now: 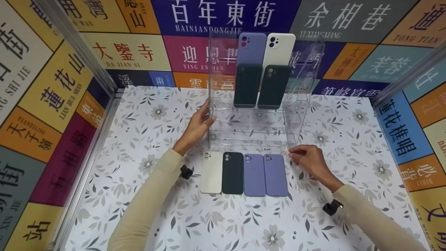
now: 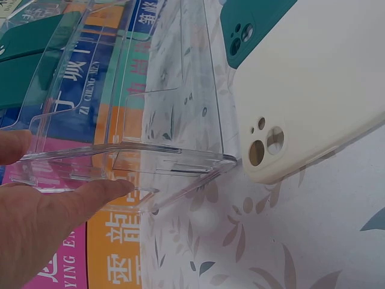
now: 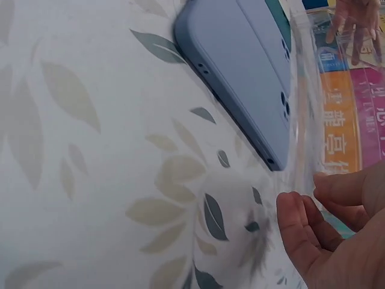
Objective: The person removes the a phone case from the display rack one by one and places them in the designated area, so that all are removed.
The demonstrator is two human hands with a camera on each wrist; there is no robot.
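A clear acrylic display stand (image 1: 251,125) with stepped tiers stands on the table. Its top tier bears a purple phone case (image 1: 251,48) and a white phone case (image 1: 280,48); below them lean two dark green phone cases (image 1: 248,86). My left hand (image 1: 197,125) grips the stand's left side, thumb and finger (image 2: 99,195) on either face of the panel. At the front right corner, my right hand (image 1: 310,160) pinches the clear edge between thumb (image 3: 343,186) and fingertips.
In front of the stand lie a white case (image 1: 211,172), a dark green case (image 1: 232,173) and two purple cases (image 1: 254,175), side by side. Printed sign panels (image 1: 132,52) wall the flower-patterned table (image 1: 156,216) at the back and both sides.
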